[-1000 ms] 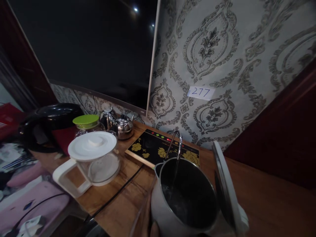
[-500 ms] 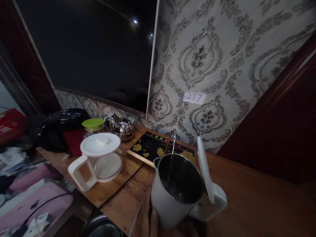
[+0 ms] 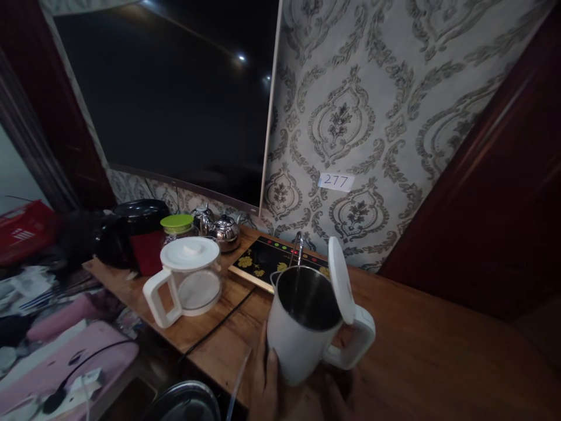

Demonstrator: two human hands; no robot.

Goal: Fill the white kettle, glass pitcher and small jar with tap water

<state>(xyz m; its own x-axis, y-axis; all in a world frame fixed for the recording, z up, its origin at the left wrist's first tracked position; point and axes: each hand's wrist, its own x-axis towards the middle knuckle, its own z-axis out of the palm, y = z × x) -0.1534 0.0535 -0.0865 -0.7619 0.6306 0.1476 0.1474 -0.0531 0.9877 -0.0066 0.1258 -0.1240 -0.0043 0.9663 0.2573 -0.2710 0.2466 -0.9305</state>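
Note:
A white electric kettle (image 3: 294,351) with its lid (image 3: 340,279) raised stands under a curved metal spout (image 3: 300,248), tilted slightly in view. Water appears to run from the spout into its steel inside. Flat along the kettle's left side lie the fingers of my left hand (image 3: 265,377), closed around the body. My right hand (image 3: 338,397) is low at the kettle's right, below the handle (image 3: 363,339); it is dark and partly hidden, its fingers against the base. Behind the kettle is a black tea stove panel (image 3: 263,263) with gold flowers and lit buttons.
Left of the kettle stands a glass pot with a white lid (image 3: 190,252). Further back are a green-lidded jar (image 3: 177,223), small metal teapots (image 3: 227,233) and a black and red appliance (image 3: 146,242). A cord (image 3: 219,323) crosses the wooden counter (image 3: 429,351). A round pan (image 3: 186,403) sits below.
The view has shifted a little, so the kettle sits slightly further left and higher. More of my right hand shows beneath the handle. My left hand keeps its place on the kettle.

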